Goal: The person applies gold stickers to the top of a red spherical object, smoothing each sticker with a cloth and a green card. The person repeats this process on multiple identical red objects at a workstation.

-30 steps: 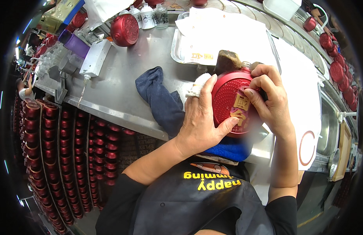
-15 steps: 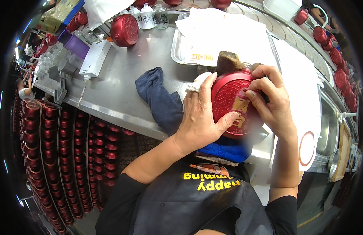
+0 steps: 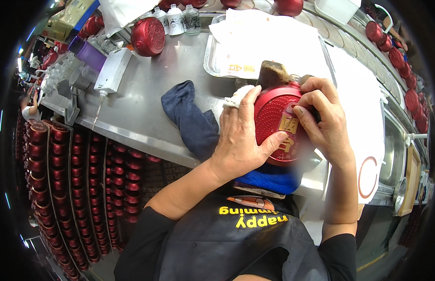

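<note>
A flat, round red bottle (image 3: 269, 114) with a dotted face and a clear neck stands tilted before me. A decal with gold characters (image 3: 288, 124) lies on its face, right of the middle. My left hand (image 3: 243, 136) grips the bottle's left side, its thumb pressed on the decal's lower part. A white cloth (image 3: 237, 97) shows by its fingertips. My right hand (image 3: 324, 119) has thumb and forefinger pinched at the decal's upper end, other fingers curled by the bottle's shoulder. A brown block (image 3: 273, 74) sits behind the bottle, and a blue cloth (image 3: 273, 180) lies below it.
A dark blue cloth (image 3: 187, 112) lies on the metal table (image 3: 142, 100). White sheets (image 3: 269, 40) cover a metal tray (image 3: 209, 61) behind. Another red bottle (image 3: 148, 36), labelled clear bottles (image 3: 191, 21) and a white box (image 3: 113, 70) stand far left. A conveyor (image 3: 327, 33) carries red bottles.
Red bottles on the conveyor have moved along to the right. My hands and the held bottle have hardly moved; the right thumb still sits at the decal's upper end.
</note>
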Demonstrator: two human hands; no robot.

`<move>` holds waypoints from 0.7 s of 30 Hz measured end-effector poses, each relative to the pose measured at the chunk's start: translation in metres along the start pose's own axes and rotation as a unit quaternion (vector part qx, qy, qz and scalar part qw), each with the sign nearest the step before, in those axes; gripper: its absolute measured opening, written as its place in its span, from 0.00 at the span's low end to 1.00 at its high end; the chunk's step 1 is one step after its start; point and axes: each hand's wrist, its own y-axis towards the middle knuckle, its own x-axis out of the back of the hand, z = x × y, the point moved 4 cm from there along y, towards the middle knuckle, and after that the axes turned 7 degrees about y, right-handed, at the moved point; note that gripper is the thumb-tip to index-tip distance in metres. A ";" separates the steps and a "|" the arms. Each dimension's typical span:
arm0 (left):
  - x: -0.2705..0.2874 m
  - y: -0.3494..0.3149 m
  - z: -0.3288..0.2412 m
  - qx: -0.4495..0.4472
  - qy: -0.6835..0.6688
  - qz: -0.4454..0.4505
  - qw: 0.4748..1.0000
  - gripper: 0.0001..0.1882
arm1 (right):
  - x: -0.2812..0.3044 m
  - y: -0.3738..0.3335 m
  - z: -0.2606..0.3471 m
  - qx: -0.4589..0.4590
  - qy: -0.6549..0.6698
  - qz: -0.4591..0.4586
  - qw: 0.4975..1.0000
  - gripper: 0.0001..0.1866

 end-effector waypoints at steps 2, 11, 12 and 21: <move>0.001 0.000 -0.001 0.000 0.006 0.000 1.000 0.51 | 0.000 -0.001 0.000 -0.005 -0.001 0.001 1.000 0.07; 0.009 0.035 0.003 0.029 -0.082 0.004 0.996 0.31 | 0.005 -0.024 -0.009 -0.122 -0.014 -0.079 0.989 0.18; 0.008 0.040 0.002 0.021 -0.077 -0.002 0.997 0.30 | 0.002 -0.026 -0.010 -0.124 -0.026 -0.076 0.989 0.18; 0.007 0.051 0.001 0.045 -0.042 0.032 0.998 0.28 | 0.000 -0.024 -0.010 -0.134 -0.020 -0.094 0.986 0.17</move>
